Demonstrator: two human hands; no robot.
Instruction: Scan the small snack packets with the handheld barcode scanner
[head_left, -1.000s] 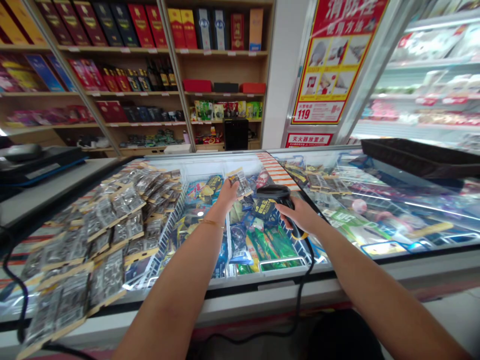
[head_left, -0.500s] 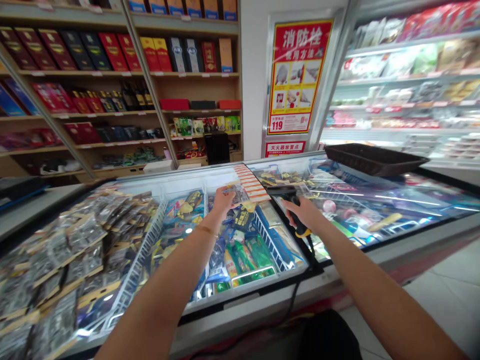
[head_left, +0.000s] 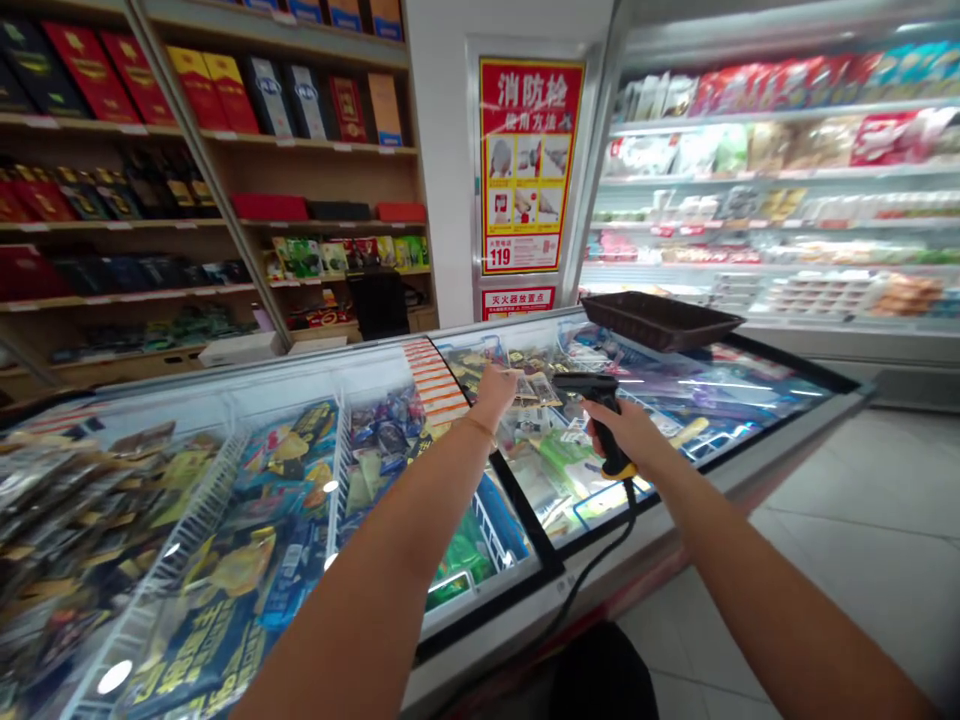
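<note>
My right hand (head_left: 622, 428) is wrapped round the grip of a black and yellow barcode scanner (head_left: 587, 383), whose head faces left and whose cable hangs down from the handle. My left hand (head_left: 496, 390) is closed on the edge of a small clear packet (head_left: 535, 389) with a tan card strip. The packet is just left of the scanner head, apart from it. Both hands are over the glass-topped chest freezer (head_left: 517, 490), above its right section. Bagged goods lie under the glass there. My left fingertips are partly hidden.
A dark brown tray (head_left: 660, 318) rests on the freezer's far right. Many carded packets (head_left: 67, 510) are heaped at the left. Orange-striped labels (head_left: 435, 380) run along the freezer's middle. Shelves of boxes (head_left: 300, 100) and a lit open cooler (head_left: 750, 190) stand behind.
The view has swung right. My left hand has carried the packet rightward, from left of the striped labels to beside the scanner. My right hand still holds the scanner, now seen more clearly.
</note>
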